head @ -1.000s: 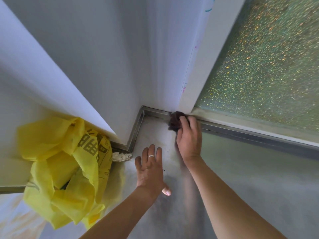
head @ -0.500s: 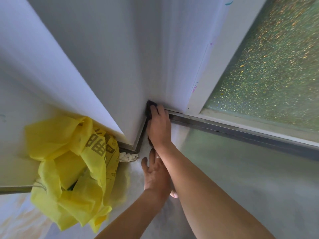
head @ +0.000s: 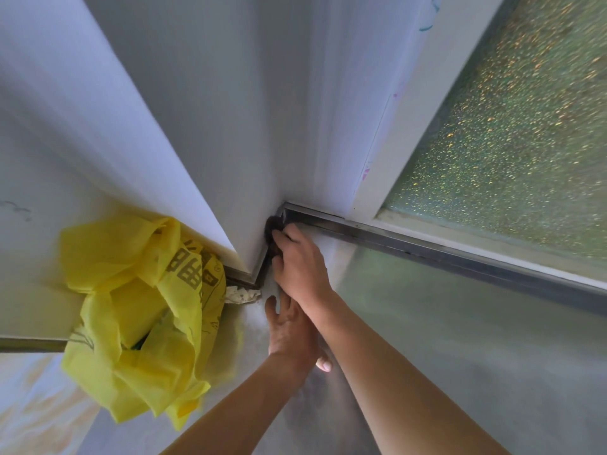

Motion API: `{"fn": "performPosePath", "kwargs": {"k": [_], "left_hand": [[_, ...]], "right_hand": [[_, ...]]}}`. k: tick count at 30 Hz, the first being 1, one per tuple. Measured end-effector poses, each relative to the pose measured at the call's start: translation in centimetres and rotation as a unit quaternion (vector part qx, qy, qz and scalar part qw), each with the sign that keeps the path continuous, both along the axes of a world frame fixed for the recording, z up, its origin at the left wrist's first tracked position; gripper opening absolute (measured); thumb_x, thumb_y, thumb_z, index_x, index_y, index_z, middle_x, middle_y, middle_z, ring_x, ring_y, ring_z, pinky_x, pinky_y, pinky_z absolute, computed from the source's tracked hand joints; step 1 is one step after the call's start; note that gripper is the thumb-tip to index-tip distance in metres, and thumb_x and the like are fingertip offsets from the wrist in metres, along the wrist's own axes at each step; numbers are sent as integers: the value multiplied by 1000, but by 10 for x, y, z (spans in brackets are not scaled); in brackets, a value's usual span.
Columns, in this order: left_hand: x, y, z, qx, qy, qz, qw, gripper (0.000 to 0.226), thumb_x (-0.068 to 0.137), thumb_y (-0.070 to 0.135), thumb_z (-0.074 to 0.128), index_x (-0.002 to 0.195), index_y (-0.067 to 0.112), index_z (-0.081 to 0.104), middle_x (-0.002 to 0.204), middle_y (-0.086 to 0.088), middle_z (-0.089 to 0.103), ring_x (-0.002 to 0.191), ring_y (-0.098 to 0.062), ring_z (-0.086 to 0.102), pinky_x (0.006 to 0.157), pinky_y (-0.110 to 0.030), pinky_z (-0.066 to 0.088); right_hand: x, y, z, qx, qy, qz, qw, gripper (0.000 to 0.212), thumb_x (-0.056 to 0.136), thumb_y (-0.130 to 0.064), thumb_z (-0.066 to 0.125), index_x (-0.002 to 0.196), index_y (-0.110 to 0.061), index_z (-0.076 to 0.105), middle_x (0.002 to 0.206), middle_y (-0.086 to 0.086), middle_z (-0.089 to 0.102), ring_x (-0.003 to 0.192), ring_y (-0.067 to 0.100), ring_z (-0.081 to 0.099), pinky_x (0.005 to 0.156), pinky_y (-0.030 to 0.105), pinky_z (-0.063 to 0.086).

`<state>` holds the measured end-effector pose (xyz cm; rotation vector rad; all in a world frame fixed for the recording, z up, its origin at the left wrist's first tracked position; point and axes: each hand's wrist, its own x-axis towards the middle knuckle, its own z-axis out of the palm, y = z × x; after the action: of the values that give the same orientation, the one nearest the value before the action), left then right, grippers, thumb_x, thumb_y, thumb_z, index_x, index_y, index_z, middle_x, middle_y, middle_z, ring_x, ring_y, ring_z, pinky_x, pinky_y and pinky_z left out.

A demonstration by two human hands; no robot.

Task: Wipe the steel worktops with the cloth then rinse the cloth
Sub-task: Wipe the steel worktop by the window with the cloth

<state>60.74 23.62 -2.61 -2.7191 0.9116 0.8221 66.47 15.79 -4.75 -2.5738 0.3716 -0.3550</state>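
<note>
Head view, looking down into the back corner of the steel worktop (head: 460, 339). My right hand (head: 300, 267) pins the dark cloth (head: 272, 226) under its fingers, against the raised steel lip where two walls meet at the worktop's rear edge; only a bit of cloth shows past my fingertips. I judge the cloth is bunched small so it can get into that seam, where grime would collect. My left hand (head: 290, 330) lies flat on the worktop just behind, fingers straight, holding nothing, partly under my right wrist; it looks like a brace for leaning in. A yellow plastic bag (head: 138, 310) sits at the worktop's left edge, near the corner, apart from both hands. Rinsing not yet begun.
</note>
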Motion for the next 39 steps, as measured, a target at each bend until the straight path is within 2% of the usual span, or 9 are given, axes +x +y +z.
{"fn": "performPosePath", "kwargs": {"k": [4, 10, 16, 20, 23, 26, 31, 36, 39], "left_hand": [[-1, 7, 9, 18, 3, -37, 999, 68, 95, 34, 54, 153, 21, 20, 160, -11, 17, 151, -35, 4, 121, -55, 1], [2, 5, 9, -34, 9, 3, 999, 88, 83, 30, 65, 155, 23, 15, 159, -6, 11, 150, -32, 3, 120, -54, 7], [1, 9, 6, 12, 6, -42, 999, 60, 98, 27, 45, 152, 18, 22, 157, -11, 21, 151, -35, 5, 121, -57, -2], [0, 13, -2, -1, -1, -41, 999, 49, 106, 26, 27, 153, 15, 18, 159, -13, 19, 151, -35, 6, 123, -55, -1], [2, 15, -9, 50, -16, -96, 994, 56, 107, 28, 30, 157, 13, 10, 163, -16, 9, 150, -42, 0, 119, -63, -1], [5, 14, -8, 15, 16, -59, 998, 66, 101, 35, 44, 158, 20, 13, 165, -12, 10, 153, -36, -6, 120, -61, -7], [7, 25, -5, -89, 6, -5, 996, 134, 56, 72, 78, 155, 21, 4, 158, -2, 4, 149, -27, 3, 120, -53, 11], [14, 71, -3, -78, -40, 11, 996, 130, 51, 71, 83, 148, 21, 13, 150, -7, 16, 142, -28, 19, 115, -45, 27], [15, 86, -2, -52, -83, 2, 995, 124, 57, 76, 77, 148, 13, 20, 145, -8, 23, 136, -28, 24, 116, -39, 24]], "right_hand": [[-3, 15, 6, -39, 50, 3, 998, 56, 83, -5, 69, 137, 1, 56, 121, 15, 56, 97, 33, 60, 78, 40, 54], [35, -2, 8, -57, 93, -34, 993, 61, 86, 7, 53, 146, 5, 42, 136, 22, 47, 112, 39, 52, 84, 44, 49], [13, 21, 5, -63, 46, -46, 996, 43, 66, 2, 77, 108, -2, 69, 102, 10, 61, 80, 28, 60, 60, 34, 48], [-2, 27, 6, -95, 51, 0, 994, 33, 71, -2, 73, 103, -4, 71, 100, 9, 61, 81, 26, 61, 61, 34, 47], [4, 30, 8, -130, 93, 18, 987, 37, 85, 4, 50, 119, 2, 65, 113, 15, 55, 94, 31, 57, 71, 39, 47], [13, 24, 10, -130, 106, 5, 986, 41, 87, 7, 50, 127, 4, 60, 120, 17, 52, 99, 33, 56, 76, 41, 48], [30, -12, 18, -79, 152, 7, 985, 61, 91, -2, 54, 151, -4, 40, 141, 14, 45, 119, 35, 51, 89, 44, 50], [5, 6, 21, -19, 162, 11, 987, 66, 93, -9, 59, 155, -10, 37, 142, 12, 43, 121, 34, 49, 87, 44, 50], [-22, 38, 20, -24, 146, 33, 988, 65, 88, -10, 64, 150, -4, 43, 136, 14, 49, 114, 34, 53, 79, 42, 50]]}}
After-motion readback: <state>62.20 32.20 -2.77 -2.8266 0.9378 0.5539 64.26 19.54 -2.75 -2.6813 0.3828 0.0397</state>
